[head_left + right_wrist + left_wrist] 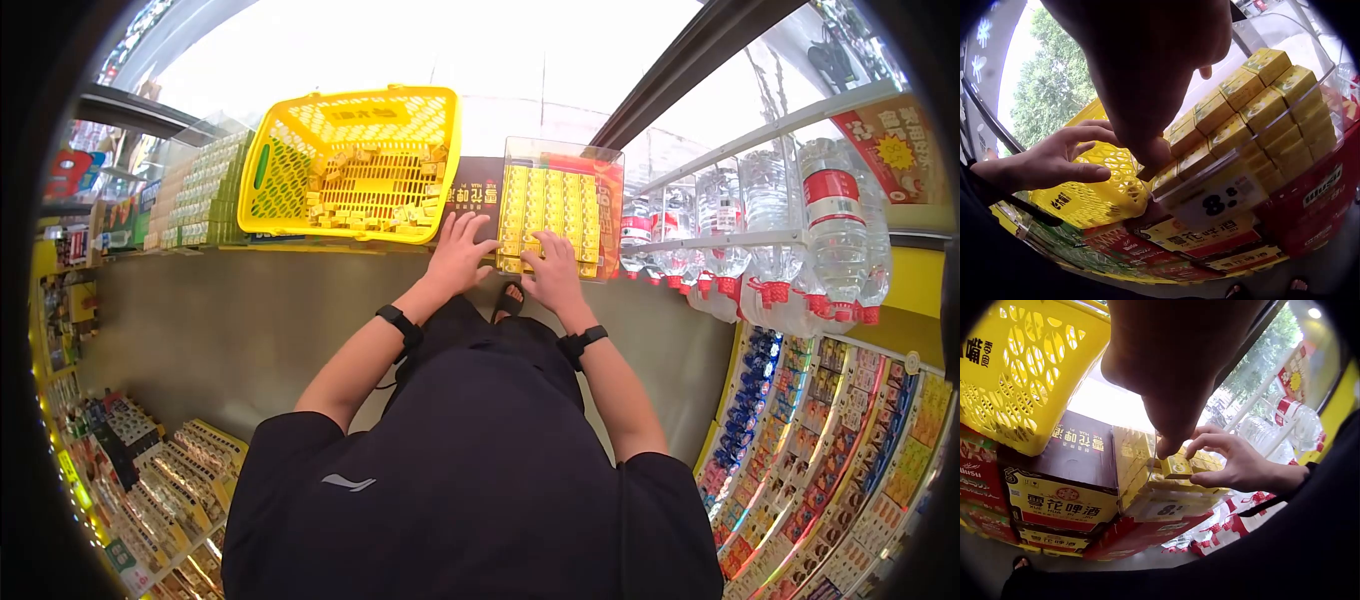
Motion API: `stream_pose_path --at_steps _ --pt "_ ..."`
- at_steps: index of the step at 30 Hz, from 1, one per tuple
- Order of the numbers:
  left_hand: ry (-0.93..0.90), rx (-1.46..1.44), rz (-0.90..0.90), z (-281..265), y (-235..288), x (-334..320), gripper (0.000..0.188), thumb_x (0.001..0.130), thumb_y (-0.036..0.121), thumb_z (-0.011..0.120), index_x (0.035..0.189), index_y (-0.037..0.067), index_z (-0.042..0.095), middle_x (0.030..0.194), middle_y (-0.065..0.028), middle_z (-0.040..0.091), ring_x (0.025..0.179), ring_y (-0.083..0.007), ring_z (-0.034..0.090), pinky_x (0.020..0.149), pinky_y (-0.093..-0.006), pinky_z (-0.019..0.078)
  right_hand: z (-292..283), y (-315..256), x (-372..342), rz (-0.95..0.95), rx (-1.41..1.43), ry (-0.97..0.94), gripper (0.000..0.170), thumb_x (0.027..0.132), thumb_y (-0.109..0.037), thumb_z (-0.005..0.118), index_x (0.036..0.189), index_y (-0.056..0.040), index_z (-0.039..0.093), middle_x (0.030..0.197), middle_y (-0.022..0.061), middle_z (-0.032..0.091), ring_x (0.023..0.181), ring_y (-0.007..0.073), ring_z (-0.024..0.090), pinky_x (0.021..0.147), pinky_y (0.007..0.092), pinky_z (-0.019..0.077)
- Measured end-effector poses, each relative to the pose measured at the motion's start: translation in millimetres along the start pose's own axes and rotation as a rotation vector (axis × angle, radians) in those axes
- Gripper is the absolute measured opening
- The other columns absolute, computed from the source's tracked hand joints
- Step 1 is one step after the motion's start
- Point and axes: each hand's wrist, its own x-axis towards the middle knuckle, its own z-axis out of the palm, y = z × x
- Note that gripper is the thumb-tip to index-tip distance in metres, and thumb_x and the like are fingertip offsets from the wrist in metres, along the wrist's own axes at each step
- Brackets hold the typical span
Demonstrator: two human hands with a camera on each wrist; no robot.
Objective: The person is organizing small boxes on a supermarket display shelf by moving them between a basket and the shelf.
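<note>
Small yellow boxes (pixel 550 205) stand in rows and layers inside a clear plastic bin (pixel 1241 164). Over the bin's front, my right hand (pixel 553 270) pinches one yellow box (pixel 1177 467) at its end, thumb and forefinger curved about it. My left hand (pixel 462 250) reaches in at the bin's left front corner, fingers loosely extended and thumb spread, close by the same box. In the right wrist view the left hand (pixel 1054 159) shows nothing in its grasp; its fingertips are partly hidden behind the right hand (pixel 1154 75).
A yellow basket (pixel 350 235) with many small yellow boxes stands left of the bin. Beer cartons (pixel 1066 503) lie under both. Big water bottles (pixel 833 205) hang in a rack at right; green-and-white stacked packs (pixel 205 185) stand left. Shelves of snacks (pixel 840 430) curve behind.
</note>
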Motion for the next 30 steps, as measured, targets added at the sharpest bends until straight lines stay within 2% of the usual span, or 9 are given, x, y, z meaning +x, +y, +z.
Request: stream_pose_path --at_steps 6,12,14,16,21,24,29,30 --pt "-0.021 0.024 0.009 3.5 -1.3 -5.2 0.049 0.077 0.026 0.086 0.124 0.019 0.074 0.153 -0.0124 0.047 0.15 -0.037 0.035 0.128 -0.0572 0.0224 16.0 4.4 0.2 -0.008 -0.004 -0.004 0.032 0.076 -0.019 0.079 0.106 -0.0137 0.071 0.142 0.0162 0.057 0.144 0.0353 0.047 0.121 0.0561 0.0326" --pt "-0.032 0.036 -0.006 4.0 3.2 -6.0 0.05 0.077 0.024 0.085 0.126 0.019 0.073 0.154 -0.0125 0.047 0.15 -0.0372 0.035 0.129 -0.0577 0.0217 16.9 2.2 0.3 -0.004 0.019 0.001 0.032 0.077 -0.018 0.078 0.108 -0.0124 0.07 0.142 0.015 0.057 0.143 0.0341 0.047 0.121 0.0543 0.0329" --pt "-0.016 0.025 -0.014 -0.2 5.5 -6.2 0.051 0.078 0.022 0.083 0.127 0.019 0.071 0.153 -0.0124 0.047 0.151 -0.035 0.035 0.13 -0.0567 0.0183 19.1 2.3 2.4 -0.018 0.028 0.007 0.033 0.077 -0.018 0.079 0.108 -0.0123 0.07 0.141 0.0148 0.058 0.143 0.034 0.047 0.122 0.054 0.0326" --pt "-0.021 0.026 -0.025 -3.9 7.5 -5.7 0.052 0.078 0.023 0.083 0.128 0.019 0.071 0.153 -0.0123 0.047 0.15 -0.0357 0.035 0.13 -0.0567 0.0197 20.3 3.6 4.4 -0.033 0.035 0.011 0.034 0.077 -0.018 0.079 0.109 -0.0123 0.07 0.141 0.0145 0.058 0.143 0.0339 0.047 0.122 0.0538 0.0323" --pt "-0.009 0.053 -0.015 -21.3 14.1 -3.8 0.055 0.078 0.022 0.083 0.131 0.019 0.068 0.154 -0.0123 0.046 0.15 -0.036 0.036 0.13 -0.0563 0.0212 14.9 1.5 7.6 -0.021 0.027 -0.048 0.043 0.077 -0.02 0.08 0.118 -0.014 0.069 0.144 0.0147 0.055 0.144 0.0339 0.046 0.122 0.0547 0.0315" --pt "0.011 0.066 -0.007 -40.7 16.8 -2.1 0.056 0.079 0.021 0.082 0.133 0.018 0.067 0.154 -0.0128 0.046 0.15 -0.0365 0.036 0.129 -0.0572 0.0233 1.8 -5.0 10.5 -0.017 0.044 -0.049 0.05 0.078 -0.022 0.081 0.126 -0.0145 0.068 0.146 0.0158 0.053 0.143 0.036 0.046 0.122 0.0557 0.0317" --pt "0.149 -0.138 -0.044 -75.1 19.5 0.2 0.052 0.083 0.015 0.079 0.134 0.015 0.065 0.153 -0.0133 0.048 0.146 -0.0386 0.041 0.123 -0.0502 0.0379 -23.3 -30.5 41.2 0.004 0.111 0.053 0.053 0.08 -0.024 0.081 0.13 -0.0125 0.066 0.145 0.0175 0.053 0.142 0.0396 0.046 0.12 0.0561 0.0335" --pt "0.153 -0.137 -0.051 -83.2 18.8 0.5 0.052 0.083 0.015 0.079 0.134 0.015 0.065 0.153 -0.0133 0.048 0.146 -0.0386 0.041 0.123 -0.0502 0.0379 -29.4 -39.0 52.7 0.006 0.153 0.081 0.053 0.081 -0.025 0.081 0.13 -0.0116 0.066 0.145 0.0178 0.053 0.141 0.0404 0.046 0.12 0.0563 0.0341"
